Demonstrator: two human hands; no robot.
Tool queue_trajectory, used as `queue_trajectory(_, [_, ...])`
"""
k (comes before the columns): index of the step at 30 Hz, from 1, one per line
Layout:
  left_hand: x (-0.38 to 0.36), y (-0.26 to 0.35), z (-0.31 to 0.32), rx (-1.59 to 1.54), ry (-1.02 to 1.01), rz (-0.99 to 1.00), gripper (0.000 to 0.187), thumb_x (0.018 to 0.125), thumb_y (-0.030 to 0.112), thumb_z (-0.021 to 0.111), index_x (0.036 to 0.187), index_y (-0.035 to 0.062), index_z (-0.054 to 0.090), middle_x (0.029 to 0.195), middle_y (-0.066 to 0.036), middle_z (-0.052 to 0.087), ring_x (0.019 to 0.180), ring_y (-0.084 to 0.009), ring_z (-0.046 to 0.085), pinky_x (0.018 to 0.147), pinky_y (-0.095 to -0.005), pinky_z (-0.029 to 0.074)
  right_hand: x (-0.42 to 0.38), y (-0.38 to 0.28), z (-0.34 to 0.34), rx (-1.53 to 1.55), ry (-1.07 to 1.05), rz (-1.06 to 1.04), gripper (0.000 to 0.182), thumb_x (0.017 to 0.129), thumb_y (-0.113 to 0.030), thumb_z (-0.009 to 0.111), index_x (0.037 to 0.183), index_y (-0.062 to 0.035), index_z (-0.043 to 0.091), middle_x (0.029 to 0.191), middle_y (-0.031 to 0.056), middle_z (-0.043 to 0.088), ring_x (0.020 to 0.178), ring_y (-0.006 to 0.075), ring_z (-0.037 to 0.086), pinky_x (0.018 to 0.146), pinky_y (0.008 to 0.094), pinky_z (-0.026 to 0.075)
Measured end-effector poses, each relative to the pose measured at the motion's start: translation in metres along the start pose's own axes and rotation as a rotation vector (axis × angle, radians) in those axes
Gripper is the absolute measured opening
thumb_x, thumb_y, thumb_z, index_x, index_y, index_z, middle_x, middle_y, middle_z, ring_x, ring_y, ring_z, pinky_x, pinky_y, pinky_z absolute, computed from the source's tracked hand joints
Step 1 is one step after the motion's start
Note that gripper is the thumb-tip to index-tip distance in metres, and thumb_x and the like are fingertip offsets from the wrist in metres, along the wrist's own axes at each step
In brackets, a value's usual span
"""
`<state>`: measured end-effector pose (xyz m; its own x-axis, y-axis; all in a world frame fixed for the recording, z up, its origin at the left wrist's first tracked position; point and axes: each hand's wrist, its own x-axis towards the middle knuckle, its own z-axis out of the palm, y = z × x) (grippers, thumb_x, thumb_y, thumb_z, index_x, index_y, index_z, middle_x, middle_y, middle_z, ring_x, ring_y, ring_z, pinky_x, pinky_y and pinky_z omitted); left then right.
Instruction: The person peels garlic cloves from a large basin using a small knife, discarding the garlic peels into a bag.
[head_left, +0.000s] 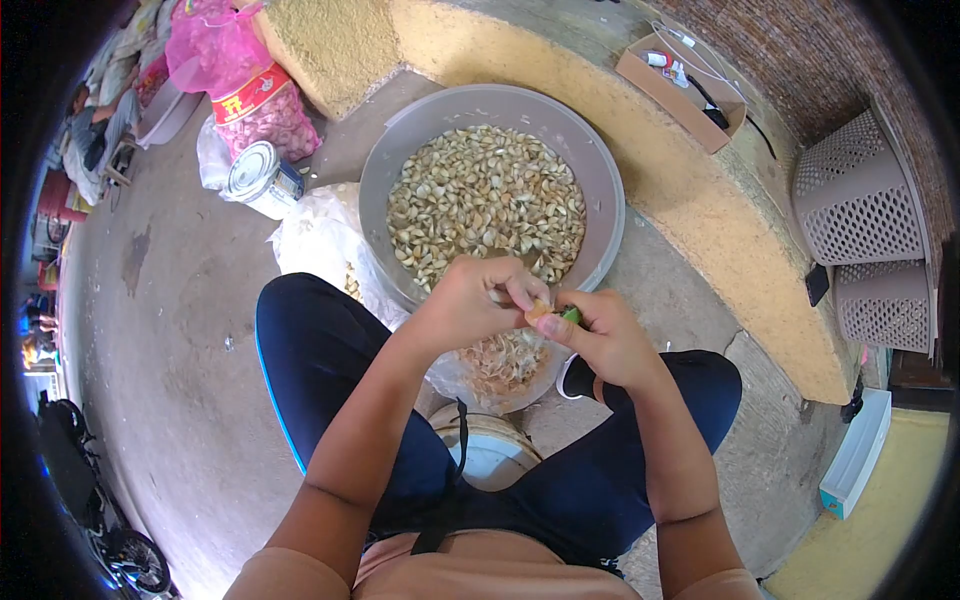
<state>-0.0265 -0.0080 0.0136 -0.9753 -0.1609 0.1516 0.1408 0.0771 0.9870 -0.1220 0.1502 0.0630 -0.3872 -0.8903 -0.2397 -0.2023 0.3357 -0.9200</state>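
Note:
My left hand [478, 302] pinches a small garlic clove [538, 311] between its fingertips, above the near rim of a big grey tub [608, 190]. Just to the right, my right hand [608, 335] is closed round a small green-handled tool [571, 315], its thumb against the clove; any blade is hidden. Many garlic cloves [480, 195] fill the tub. Below my hands, loose papery skins [505, 365] lie on clear plastic.
A white plastic bag [325, 235] lies left of the tub, beside a metal can [262, 180] and a pink net sack [265, 115]. A cardboard box [680, 95] rests on the ledge. Perforated baskets [860, 195] stand far right. A lidded bucket [490, 452] is between my legs.

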Motion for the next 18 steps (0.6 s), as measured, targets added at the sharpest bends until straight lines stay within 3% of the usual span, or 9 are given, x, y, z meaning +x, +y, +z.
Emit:
queue_trajectory(6, [0.001, 0.002, 0.002, 0.048, 0.073, -0.072, 0.021, 0.062, -0.005, 0.070, 0.065, 0.0018, 0.050, 0.078, -0.007, 0.063, 0.075, -0.0122, 0.060, 0.066, -0.0244, 0.048, 0.004, 0.014, 0.004, -0.275, 0.147, -0.137, 0.036, 0.080, -0.036, 0.055, 0.073, -0.0010, 0.054, 0.051, 0.0143, 0.050, 0.048, 0.0301, 0.052, 0.046, 0.0368, 0.038])
queue_trajectory(9, [0.001, -0.001, 0.005, 0.016, 0.136, -0.113, 0.022, 0.061, -0.007, 0.068, 0.065, 0.0024, 0.049, 0.078, -0.008, 0.062, 0.076, -0.0124, 0.059, 0.067, -0.0241, 0.047, 0.006, 0.022, 0.007, -0.425, 0.281, -0.272, 0.029, 0.081, -0.029, 0.057, 0.072, -0.0020, 0.052, 0.048, 0.0095, 0.045, 0.042, 0.0205, 0.049, 0.042, 0.0303, 0.037])
queue_trajectory(15, [0.002, -0.001, 0.009, -0.014, 0.274, -0.183, 0.021, 0.062, -0.009, 0.065, 0.069, 0.0022, 0.050, 0.082, -0.010, 0.061, 0.078, -0.0133, 0.058, 0.069, -0.0246, 0.047, 0.007, 0.023, 0.014, -0.695, 0.370, -0.323, 0.029, 0.078, -0.031, 0.059, 0.073, -0.0030, 0.054, 0.051, 0.0117, 0.052, 0.045, 0.0269, 0.054, 0.043, 0.0332, 0.040])
queue_trajectory(18, [0.003, -0.008, 0.011, -0.044, 0.367, -0.175, 0.018, 0.062, -0.006, 0.066, 0.068, 0.0016, 0.051, 0.080, -0.007, 0.059, 0.076, -0.0135, 0.058, 0.068, -0.0246, 0.047, 0.008, 0.026, 0.017, -0.685, 0.370, -0.316, 0.031, 0.078, -0.033, 0.059, 0.073, -0.0030, 0.054, 0.052, 0.0130, 0.053, 0.047, 0.0278, 0.054, 0.044, 0.0338, 0.041])
